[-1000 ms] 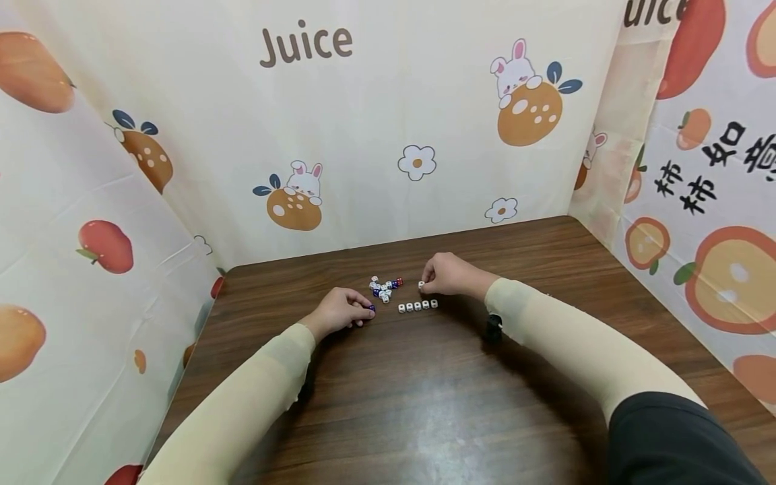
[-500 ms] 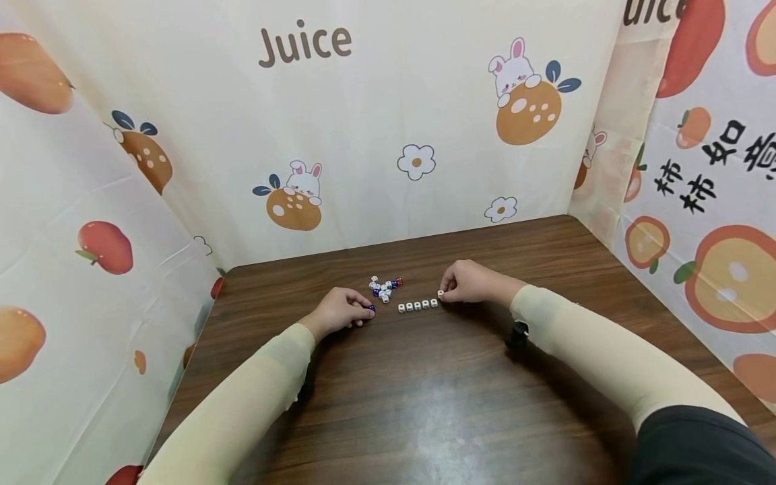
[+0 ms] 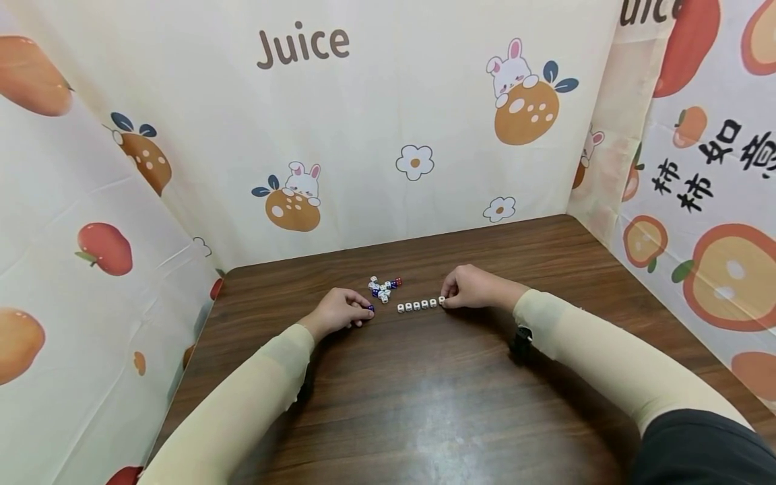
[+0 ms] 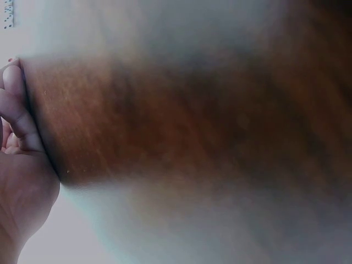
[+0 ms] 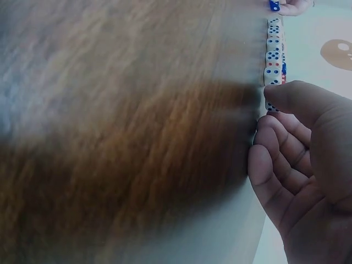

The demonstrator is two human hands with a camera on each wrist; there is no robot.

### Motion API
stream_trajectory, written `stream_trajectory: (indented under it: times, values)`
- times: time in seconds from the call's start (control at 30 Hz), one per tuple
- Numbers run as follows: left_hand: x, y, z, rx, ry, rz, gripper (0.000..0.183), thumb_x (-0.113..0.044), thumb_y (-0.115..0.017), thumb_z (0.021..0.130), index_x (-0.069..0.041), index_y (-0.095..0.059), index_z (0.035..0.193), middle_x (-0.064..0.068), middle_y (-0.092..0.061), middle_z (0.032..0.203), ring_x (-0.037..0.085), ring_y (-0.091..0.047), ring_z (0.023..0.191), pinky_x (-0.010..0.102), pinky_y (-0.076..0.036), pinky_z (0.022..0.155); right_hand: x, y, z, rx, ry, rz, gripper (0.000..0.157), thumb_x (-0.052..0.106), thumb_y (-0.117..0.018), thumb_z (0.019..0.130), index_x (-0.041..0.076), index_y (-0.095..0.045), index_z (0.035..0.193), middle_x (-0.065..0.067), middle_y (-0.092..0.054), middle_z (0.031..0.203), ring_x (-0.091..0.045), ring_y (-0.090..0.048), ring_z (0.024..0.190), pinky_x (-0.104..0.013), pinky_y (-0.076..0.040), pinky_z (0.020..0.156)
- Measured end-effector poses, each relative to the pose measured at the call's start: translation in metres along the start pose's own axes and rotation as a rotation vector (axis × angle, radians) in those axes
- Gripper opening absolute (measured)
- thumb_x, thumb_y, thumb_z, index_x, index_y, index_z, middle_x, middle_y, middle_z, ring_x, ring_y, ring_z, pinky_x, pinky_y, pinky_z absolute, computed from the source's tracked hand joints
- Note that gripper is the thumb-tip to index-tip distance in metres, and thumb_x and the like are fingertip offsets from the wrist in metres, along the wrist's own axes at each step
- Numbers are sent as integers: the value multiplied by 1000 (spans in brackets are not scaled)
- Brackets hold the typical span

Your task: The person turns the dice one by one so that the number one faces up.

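Note:
My left hand point(image 3: 338, 310) pinches a blue die point(image 3: 371, 308) between thumb and fingertips, left of a row of white dice point(image 3: 416, 305). At the right end of that row, my right hand point(image 3: 473, 286) pinches a white die point(image 3: 442, 300), in line with the others. From the right wrist, the thumb and fingers hold this end die point(image 5: 271, 105), and the row point(image 5: 273, 56) runs away from it with blue pips showing. Mostly table shows in the left wrist view, with the left hand point(image 4: 25, 181) at its edge and the blue die hidden.
Just behind the row lies a loose cluster of white and blue dice point(image 3: 382, 291), with a red die point(image 3: 398, 281) at its right side. All rest on a brown wooden table point(image 3: 388, 397). Printed cloth point(image 3: 364, 135) hangs at the back and both sides.
My right hand has carried the white die rightward and toward me, from behind the row to its right end. The left hand has stayed in place with the blue die.

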State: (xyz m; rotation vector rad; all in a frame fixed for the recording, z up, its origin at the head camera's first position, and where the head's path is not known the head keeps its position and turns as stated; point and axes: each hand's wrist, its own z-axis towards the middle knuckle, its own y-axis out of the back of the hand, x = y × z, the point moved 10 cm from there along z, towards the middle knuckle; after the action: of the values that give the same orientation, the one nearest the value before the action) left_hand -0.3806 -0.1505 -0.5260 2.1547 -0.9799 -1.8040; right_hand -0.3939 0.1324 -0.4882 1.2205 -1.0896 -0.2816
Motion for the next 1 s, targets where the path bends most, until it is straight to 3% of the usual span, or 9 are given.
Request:
stream_trajectory:
  times: [1.0]
  values:
    - [-2, 2, -4, -1, -6, -5, 18, -20, -92, 97, -9, -85, 109, -3, -78, 79, 10, -71, 70, 25, -57, 62, 6, -3, 1, 4, 8, -34, 8, 15, -88, 95, 17, -84, 89, 9, -73, 77, -4, -60, 70, -25, -52, 70]
